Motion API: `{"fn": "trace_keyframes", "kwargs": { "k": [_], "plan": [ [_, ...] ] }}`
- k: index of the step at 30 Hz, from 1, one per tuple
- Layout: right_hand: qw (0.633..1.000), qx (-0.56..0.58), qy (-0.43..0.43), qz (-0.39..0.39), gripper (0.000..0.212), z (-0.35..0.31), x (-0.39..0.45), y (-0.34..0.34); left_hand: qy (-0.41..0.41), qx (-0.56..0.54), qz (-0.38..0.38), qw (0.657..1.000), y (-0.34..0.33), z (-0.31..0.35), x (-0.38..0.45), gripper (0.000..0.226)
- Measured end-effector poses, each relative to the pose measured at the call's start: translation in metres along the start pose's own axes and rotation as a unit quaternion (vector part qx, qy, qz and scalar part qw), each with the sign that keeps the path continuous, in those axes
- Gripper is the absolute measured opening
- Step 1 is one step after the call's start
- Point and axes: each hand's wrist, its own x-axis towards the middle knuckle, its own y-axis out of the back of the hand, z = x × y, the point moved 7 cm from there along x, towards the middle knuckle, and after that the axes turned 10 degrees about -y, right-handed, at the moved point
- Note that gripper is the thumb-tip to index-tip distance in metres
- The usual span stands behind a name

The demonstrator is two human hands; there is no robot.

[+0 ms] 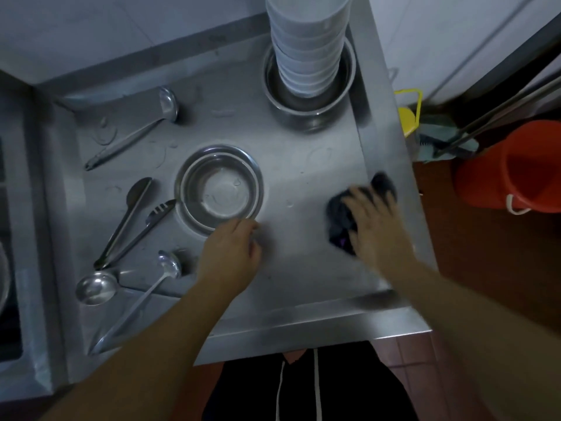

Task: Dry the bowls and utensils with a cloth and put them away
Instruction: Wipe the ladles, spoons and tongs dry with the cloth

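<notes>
Right hand point(375, 226) spread flat on a crumpled dark cloth point(341, 220); left hand point(232, 253) loosely curled, holding nothing, beside the round steel bowl point(219, 188).

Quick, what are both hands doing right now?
Left hand: fingers loosely curled, holding nothing, at the near rim of the steel bowl.
Right hand: fingers spread flat on the dark cloth; blurred.

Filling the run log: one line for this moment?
left hand: at round steel bowl rim | right hand: on dark crumpled cloth | drying not begun
</notes>
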Motion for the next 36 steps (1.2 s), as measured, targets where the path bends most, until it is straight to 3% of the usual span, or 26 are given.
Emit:
{"fn": "trace_keyframes", "kwargs": {
  "k": [2, 5, 8, 11, 14, 16, 18, 19, 22, 26, 30, 34, 36],
  "plan": [
    [0.998, -0.003, 0.049, -0.051, 0.081, -0.018, -0.048, -0.029, 0.009, -0.003, 0.007, 1.0, 0.001, -0.001, -0.001, 0.032],
    [0.97, -0.043, 0.203, -0.129, 0.087, -0.053, -0.107, -0.066, 0.019, -0.003, 0.012, 1.0, 0.003, -0.004, 0.0, 0.033],
    [0.956, -0.062, 0.269, -0.104, 0.089, -0.057, -0.09, -0.071, 0.02, -0.001, 0.019, 1.0, 0.007, -0.011, 0.004, 0.033],
    [0.978, -0.056, 0.198, -0.037, 0.093, -0.047, -0.015, -0.049, 0.021, -0.003, 0.018, 1.0, 0.01, -0.024, 0.011, 0.031],
    [0.997, -0.024, 0.005, 0.073, 0.078, -0.043, 0.077, -0.01, 0.023, -0.016, 0.021, 0.999, 0.011, -0.038, 0.016, 0.031],
    [0.981, 0.036, -0.138, 0.13, 0.069, -0.053, 0.116, 0.002, 0.018, -0.022, 0.022, 0.999, 0.013, -0.045, 0.017, 0.031],
    [0.967, 0.085, -0.202, 0.133, 0.067, -0.078, 0.134, -0.002, 0.008, -0.032, 0.021, 0.999, 0.014, -0.05, 0.02, 0.031],
    [0.971, 0.095, -0.178, 0.128, 0.067, -0.094, 0.134, -0.006, 0.004, -0.036, 0.021, 0.999, 0.015, -0.053, 0.022, 0.031],
    [0.993, 0.078, 0.026, 0.08, 0.07, -0.129, 0.09, -0.03, -0.005, -0.043, 0.016, 0.999, 0.019, -0.061, 0.031, 0.03],
    [0.986, -0.015, 0.166, -0.011, 0.081, -0.096, -0.001, -0.062, -0.011, -0.038, 0.017, 0.999, 0.032, -0.08, 0.047, 0.03],
    [0.992, -0.01, 0.124, -0.019, 0.099, -0.073, -0.008, -0.065, -0.009, -0.017, 0.01, 1.0, 0.049, -0.105, 0.067, 0.033],
    [0.998, 0.05, -0.018, 0.045, 0.078, -0.109, 0.058, -0.046, 0.011, 0.005, 0.004, 1.0, 0.067, -0.146, 0.093, 0.032],
    [0.995, 0.055, -0.042, 0.072, 0.069, -0.135, 0.1, -0.035, 0.04, 0.014, 0.005, 0.999, 0.077, -0.175, 0.106, 0.038]
  ]
}}
